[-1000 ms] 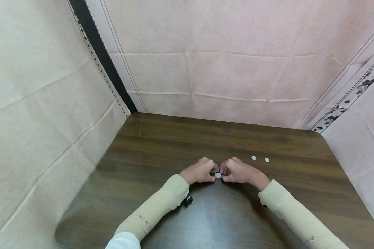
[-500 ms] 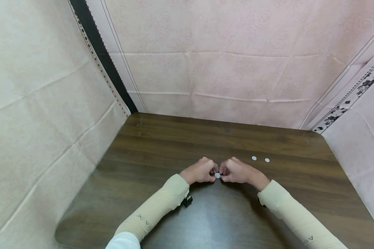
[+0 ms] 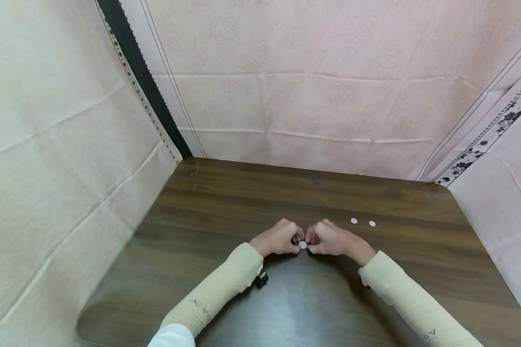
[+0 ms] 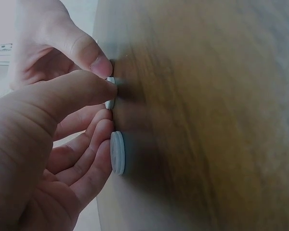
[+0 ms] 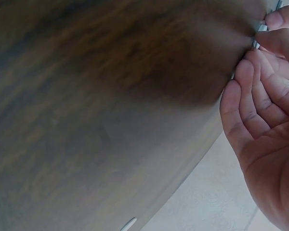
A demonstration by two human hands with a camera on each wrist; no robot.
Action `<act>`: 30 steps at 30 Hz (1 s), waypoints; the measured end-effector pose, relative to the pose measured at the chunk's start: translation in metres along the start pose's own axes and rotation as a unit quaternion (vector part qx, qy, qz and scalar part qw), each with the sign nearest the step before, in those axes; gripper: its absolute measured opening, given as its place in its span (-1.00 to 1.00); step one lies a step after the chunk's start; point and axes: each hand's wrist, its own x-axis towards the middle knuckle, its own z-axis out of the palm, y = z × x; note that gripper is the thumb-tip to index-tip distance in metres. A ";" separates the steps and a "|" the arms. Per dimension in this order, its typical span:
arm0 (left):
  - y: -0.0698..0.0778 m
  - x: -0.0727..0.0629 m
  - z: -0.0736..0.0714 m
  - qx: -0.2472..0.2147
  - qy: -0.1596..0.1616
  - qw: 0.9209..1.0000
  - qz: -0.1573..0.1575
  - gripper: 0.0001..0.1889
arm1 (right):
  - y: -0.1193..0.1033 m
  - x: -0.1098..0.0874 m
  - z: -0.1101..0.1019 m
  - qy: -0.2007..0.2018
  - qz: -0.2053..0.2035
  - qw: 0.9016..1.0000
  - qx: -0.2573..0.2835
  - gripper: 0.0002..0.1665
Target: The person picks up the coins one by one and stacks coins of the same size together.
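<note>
Over the middle of the table, my left hand and right hand face each other, fingers curled. Between their thumbs a small, pale, coin-like disc is pinched from both sides. In the left wrist view my left thumb covers part of that disc, and the right thumb is close above. A second disc, edged with a double rim, stands against my left fingertips. From the right wrist, a slim edge of a disc shows by the thumbs; the rest is hidden.
Two more pale discs lie side by side on the brown wooden table, right of and beyond my right hand. Light patterned cloth hangs along the back and both sides of the table.
Almost nothing differs. Both hands stay at the disc, which has shifted very slightly left between the thumbs.
</note>
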 end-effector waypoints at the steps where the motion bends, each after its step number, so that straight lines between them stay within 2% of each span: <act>1: 0.000 0.000 0.000 0.001 0.000 1.000 0.000 -0.82 | 0.000 0.000 0.000 0.000 -0.001 1.000 0.000 -0.95; 8: 0.000 0.000 0.001 0.005 0.000 1.000 0.001 -0.82 | 0.001 -0.003 -0.003 -0.005 -0.006 1.000 0.003 -0.95; 14: 0.003 -0.001 0.002 0.006 -0.003 1.000 0.005 -0.83 | 0.008 -0.018 -0.013 -0.001 -0.003 1.000 -0.018 -0.91; 22: 0.003 -0.001 0.003 -0.003 -0.005 1.000 0.000 -0.81 | 0.030 -0.043 -0.048 0.018 0.025 0.998 -0.049 -0.85; 30: 0.003 -0.002 0.001 -0.001 -0.007 1.000 -0.008 -0.82 | 0.056 -0.056 -0.079 0.013 0.069 0.993 -0.092 -0.82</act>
